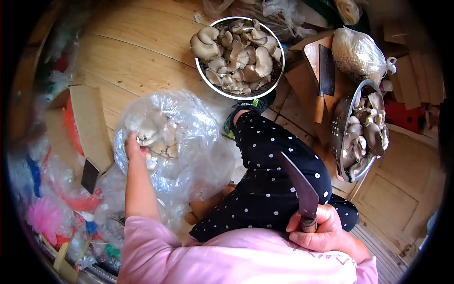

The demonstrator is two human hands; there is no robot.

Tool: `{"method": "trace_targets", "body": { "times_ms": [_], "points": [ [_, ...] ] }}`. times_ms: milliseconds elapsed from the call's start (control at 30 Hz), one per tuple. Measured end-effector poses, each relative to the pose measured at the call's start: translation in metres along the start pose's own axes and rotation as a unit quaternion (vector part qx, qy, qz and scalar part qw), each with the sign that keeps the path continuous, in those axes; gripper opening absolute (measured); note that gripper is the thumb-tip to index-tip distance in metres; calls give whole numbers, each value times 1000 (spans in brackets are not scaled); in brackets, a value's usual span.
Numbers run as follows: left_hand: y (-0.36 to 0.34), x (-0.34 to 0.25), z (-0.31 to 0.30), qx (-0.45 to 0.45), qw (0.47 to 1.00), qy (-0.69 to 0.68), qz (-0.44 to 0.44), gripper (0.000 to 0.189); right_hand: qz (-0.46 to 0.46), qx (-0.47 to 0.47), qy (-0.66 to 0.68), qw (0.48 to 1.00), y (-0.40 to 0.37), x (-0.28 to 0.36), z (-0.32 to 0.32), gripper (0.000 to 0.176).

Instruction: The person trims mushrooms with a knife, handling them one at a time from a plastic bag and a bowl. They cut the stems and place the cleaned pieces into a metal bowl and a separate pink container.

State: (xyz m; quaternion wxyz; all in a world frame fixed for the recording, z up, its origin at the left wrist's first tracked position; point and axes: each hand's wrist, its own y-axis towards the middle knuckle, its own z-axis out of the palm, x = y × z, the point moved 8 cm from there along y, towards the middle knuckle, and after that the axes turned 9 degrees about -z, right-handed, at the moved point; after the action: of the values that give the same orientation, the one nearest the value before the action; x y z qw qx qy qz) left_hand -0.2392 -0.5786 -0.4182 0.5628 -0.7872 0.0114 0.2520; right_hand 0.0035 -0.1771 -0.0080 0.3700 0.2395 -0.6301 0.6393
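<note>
My left hand (135, 146) reaches into a clear plastic bag (201, 163) at left of centre, its fingers closed at the edge of a pale oyster mushroom (145, 128). Part of those fingers is hidden. More oyster mushrooms (168, 139) lie inside the same bag. Close to my body on the right, my right hand (321, 229) is wrapped round the wooden handle of a curved knife (305, 194). Its blade points up and away, above my dark patterned trouser leg.
A white-rimmed colander (200, 71) heaped with mushrooms stands ahead. To the right is a metal colander (341, 142) of mushrooms, beside a cleaver (326, 71) on cardboard and a tied bag (359, 54). A cardboard box (87, 123), phone (90, 175) and plastic bags crowd the left.
</note>
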Motion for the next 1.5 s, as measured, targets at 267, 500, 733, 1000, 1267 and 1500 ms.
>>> {"method": "trace_targets", "body": {
  "times_ms": [267, 500, 733, 1000, 1267, 1500],
  "points": [
    [-73, 12, -46, -2, 997, 57, 54, 45, 25, -16, 81, 996, -11, -16, 7, 14],
    [-123, -1, -83, 18, 955, 200, 217, 54, -32, -45, 61, 997, -21, -28, 6, 14],
    [-269, -11, -45, 321, 910, 188, 180, 60, -107, -61, 80, 989, -35, -40, 4, 15],
    [-461, 47, 55, 607, 756, 197, 147, 77, -251, -150, 178, 940, -62, -35, -20, 18],
    [-607, 105, 112, 659, 624, 257, 332, 90, -369, -221, 352, 831, -109, -70, -79, 46],
    [-668, 131, 116, 553, 413, 269, 672, 89, -387, -303, 421, 762, -150, -120, -113, 43]
  ]
}}
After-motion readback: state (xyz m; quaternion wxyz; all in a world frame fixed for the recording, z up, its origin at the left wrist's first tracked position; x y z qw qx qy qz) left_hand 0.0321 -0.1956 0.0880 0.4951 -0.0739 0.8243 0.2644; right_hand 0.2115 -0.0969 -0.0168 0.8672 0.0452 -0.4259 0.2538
